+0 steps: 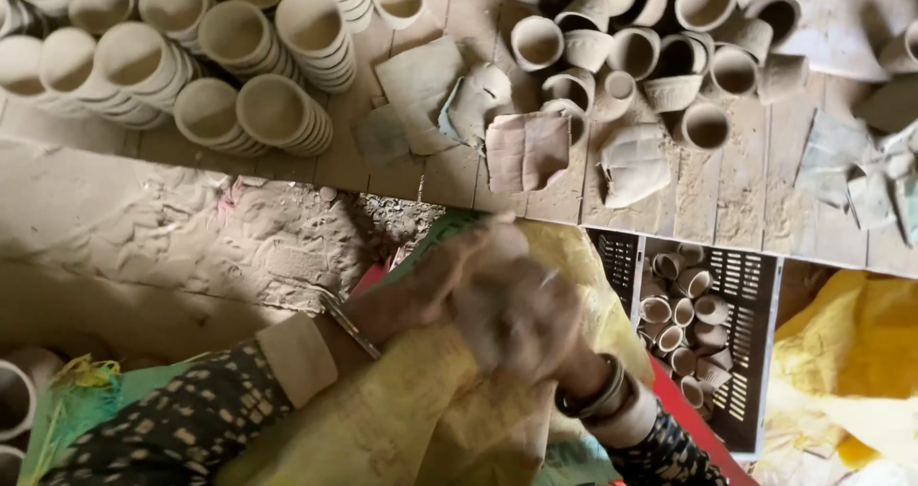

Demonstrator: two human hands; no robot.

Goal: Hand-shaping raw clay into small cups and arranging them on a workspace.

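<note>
Working close together over a yellow sack point(421, 419), the left hand point(435, 280) and right hand point(521, 319) overlap, blurred; finger positions cannot be told, with a crate point(755, 352) of small clay cups point(684, 314) just beside for reach.

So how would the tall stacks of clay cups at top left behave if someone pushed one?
The stacked clay cups already lean sideways, so a push would probably topple them. They look thin-walled and dusty, so likely fragile and not slippery.

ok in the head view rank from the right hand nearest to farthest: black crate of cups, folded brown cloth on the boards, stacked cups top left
From the right hand:
1. Black crate of cups, just to its right.
2. Folded brown cloth, above on the boards.
3. Stacked cups, far upper left.
</note>
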